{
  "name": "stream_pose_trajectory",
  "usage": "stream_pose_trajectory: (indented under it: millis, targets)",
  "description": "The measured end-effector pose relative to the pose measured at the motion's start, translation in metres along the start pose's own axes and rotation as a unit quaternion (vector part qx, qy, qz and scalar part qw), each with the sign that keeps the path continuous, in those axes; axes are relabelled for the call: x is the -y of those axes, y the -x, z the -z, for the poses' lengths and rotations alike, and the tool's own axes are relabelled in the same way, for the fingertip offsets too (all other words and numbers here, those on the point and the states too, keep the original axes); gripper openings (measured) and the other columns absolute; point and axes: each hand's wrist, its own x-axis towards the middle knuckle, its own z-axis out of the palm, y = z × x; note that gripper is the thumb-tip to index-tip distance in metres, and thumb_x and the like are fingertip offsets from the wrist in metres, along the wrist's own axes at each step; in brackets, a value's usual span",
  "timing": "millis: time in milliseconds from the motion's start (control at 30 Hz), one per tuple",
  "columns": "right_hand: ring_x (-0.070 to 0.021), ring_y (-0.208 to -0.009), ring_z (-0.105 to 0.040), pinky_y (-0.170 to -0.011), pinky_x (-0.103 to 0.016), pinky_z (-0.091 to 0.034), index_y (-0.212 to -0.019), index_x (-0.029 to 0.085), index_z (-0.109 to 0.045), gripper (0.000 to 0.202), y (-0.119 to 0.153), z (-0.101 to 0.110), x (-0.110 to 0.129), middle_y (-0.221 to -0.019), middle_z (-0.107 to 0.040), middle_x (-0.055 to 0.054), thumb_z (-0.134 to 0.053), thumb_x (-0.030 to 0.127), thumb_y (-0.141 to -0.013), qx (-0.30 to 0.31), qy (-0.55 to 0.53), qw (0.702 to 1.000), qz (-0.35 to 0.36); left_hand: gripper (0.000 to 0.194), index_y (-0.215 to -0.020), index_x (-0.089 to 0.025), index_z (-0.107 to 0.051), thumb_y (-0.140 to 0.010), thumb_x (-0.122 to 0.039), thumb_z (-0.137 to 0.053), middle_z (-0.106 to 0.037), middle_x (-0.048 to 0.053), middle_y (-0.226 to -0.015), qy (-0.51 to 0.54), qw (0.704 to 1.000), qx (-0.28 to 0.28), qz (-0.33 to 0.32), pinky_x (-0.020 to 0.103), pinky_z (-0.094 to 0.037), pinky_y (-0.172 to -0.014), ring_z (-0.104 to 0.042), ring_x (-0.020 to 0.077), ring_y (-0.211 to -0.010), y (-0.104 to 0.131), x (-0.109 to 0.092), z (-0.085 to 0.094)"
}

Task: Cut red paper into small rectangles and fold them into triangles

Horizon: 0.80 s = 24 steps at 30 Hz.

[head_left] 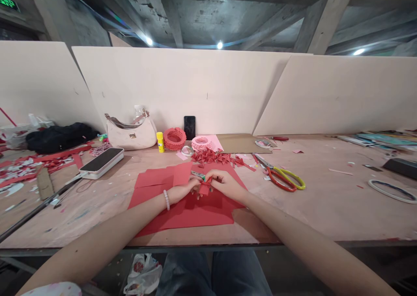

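Observation:
A small folded piece of red paper (204, 189) is pinched between my two hands over the middle of the table. My left hand (185, 190), with a bead bracelet at the wrist, closes on its left side. From the right, the fingers of my right hand (220, 182) grip its upper edge. Beneath both hands lie large red paper sheets (182, 218), with smaller cut sheets on their left part. Just behind my fingers is a small tool with a green part (197, 174), mostly hidden. Beyond it sits a pile of folded red paper pieces (211, 157).
Red-and-yellow-handled scissors (286, 179) lie to the right. Behind stand a red paper ring (174, 138), a pink ring (201, 143), a yellow glue stick (160, 142), a phone (189, 127) and a white handbag (132, 133). A white device (102, 162) and paper scraps are at left.

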Motion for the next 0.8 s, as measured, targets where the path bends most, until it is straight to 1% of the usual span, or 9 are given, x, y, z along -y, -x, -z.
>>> stream_pose_trajectory:
  millis: [100, 167, 300, 433, 533, 633, 700, 800]
  targets:
    - [-0.0103, -0.060, -0.050, -0.058, -0.023, -0.041, -0.075, 0.016, -0.055, 0.018, 0.0000, -0.0007, -0.0006, -0.075, -0.056, -0.001, -0.039, 0.007, -0.071, 0.000, 0.002, 1.000, -0.001, 0.026, -0.061, -0.017, -0.044, -0.080, -0.030, -0.033, -0.044, -0.004, -0.051, 0.003, 1.000, -0.002, 0.007, 0.023, -0.039, -0.053, -0.048, 0.0096, -0.049, 0.0002, -0.0034, 0.0003]
    - [-0.0108, -0.061, -0.050, -0.059, -0.023, -0.041, -0.074, 0.016, -0.055, 0.018, 0.0000, -0.0008, -0.0010, -0.075, -0.056, -0.001, -0.040, 0.007, -0.071, 0.003, 0.003, 1.000, 0.001, 0.026, -0.057, -0.017, -0.043, -0.079, -0.031, -0.036, -0.043, -0.004, -0.050, 0.004, 1.000, 0.000, 0.012, 0.023, -0.039, -0.052, -0.047, 0.0096, -0.049, -0.0002, -0.0049, 0.0005]
    - [-0.0127, -0.068, -0.051, -0.063, -0.024, -0.041, -0.074, 0.017, -0.056, 0.020, 0.0002, -0.0004, -0.0005, -0.076, -0.057, -0.001, -0.041, 0.005, -0.069, 0.007, 0.005, 1.000, 0.005, 0.023, -0.066, -0.015, -0.051, -0.078, -0.032, -0.038, -0.046, -0.004, -0.051, 0.008, 1.000, 0.004, 0.011, 0.022, -0.039, -0.051, -0.048, 0.0098, -0.049, -0.0013, -0.0030, 0.0005]
    - [-0.0140, -0.072, -0.052, -0.066, -0.025, -0.040, -0.074, 0.017, -0.057, 0.023, 0.0014, 0.0010, 0.0027, -0.078, -0.058, -0.002, -0.041, 0.003, -0.067, 0.011, 0.003, 1.000, 0.003, 0.024, -0.077, -0.014, -0.056, -0.080, -0.031, -0.039, -0.049, -0.003, -0.051, 0.011, 1.000, 0.012, -0.010, 0.022, -0.038, -0.051, -0.049, 0.0101, -0.050, -0.0003, -0.0021, 0.0014]
    - [-0.0148, -0.074, -0.053, -0.067, -0.026, -0.040, -0.077, 0.017, -0.057, 0.022, 0.0026, 0.0025, 0.0058, -0.080, -0.059, -0.002, -0.041, 0.004, -0.068, 0.021, -0.008, 1.000, 0.002, 0.025, -0.077, -0.014, -0.057, -0.081, -0.033, -0.042, -0.053, -0.002, -0.054, 0.008, 0.999, 0.024, -0.024, 0.022, -0.039, -0.053, -0.051, 0.0108, -0.053, 0.0007, -0.0032, 0.0029]
    - [-0.0154, -0.075, -0.053, -0.067, -0.026, -0.041, -0.080, 0.017, -0.056, 0.015, 0.0026, 0.0026, 0.0065, -0.082, -0.058, -0.002, -0.044, 0.011, -0.073, 0.025, -0.023, 0.999, 0.001, 0.027, -0.079, -0.014, -0.057, -0.082, -0.037, -0.043, -0.056, -0.001, -0.057, 0.009, 0.999, 0.039, -0.035, 0.022, -0.041, -0.055, -0.053, 0.0108, -0.053, 0.0001, -0.0035, 0.0040]
    - [-0.0150, -0.072, -0.053, -0.065, -0.026, -0.041, -0.081, 0.017, -0.055, 0.010, 0.0019, 0.0018, 0.0050, -0.080, -0.057, -0.002, -0.046, 0.015, -0.075, 0.024, -0.032, 0.999, -0.004, 0.029, -0.077, -0.014, -0.058, -0.083, -0.038, -0.042, -0.055, -0.001, -0.056, 0.009, 0.998, 0.051, -0.037, 0.022, -0.040, -0.053, -0.052, 0.0104, -0.051, -0.0016, -0.0032, 0.0038]
    - [-0.0130, -0.064, -0.053, -0.062, -0.025, -0.041, -0.081, 0.017, -0.053, 0.008, 0.0005, 0.0007, 0.0016, -0.072, -0.055, 0.000, -0.046, 0.016, -0.076, 0.028, -0.048, 0.998, -0.012, 0.030, -0.074, -0.013, -0.058, -0.082, -0.038, -0.043, -0.054, -0.002, -0.051, 0.009, 0.997, 0.063, -0.036, 0.021, -0.037, -0.050, -0.051, 0.0097, -0.049, -0.0049, -0.0029, 0.0023]
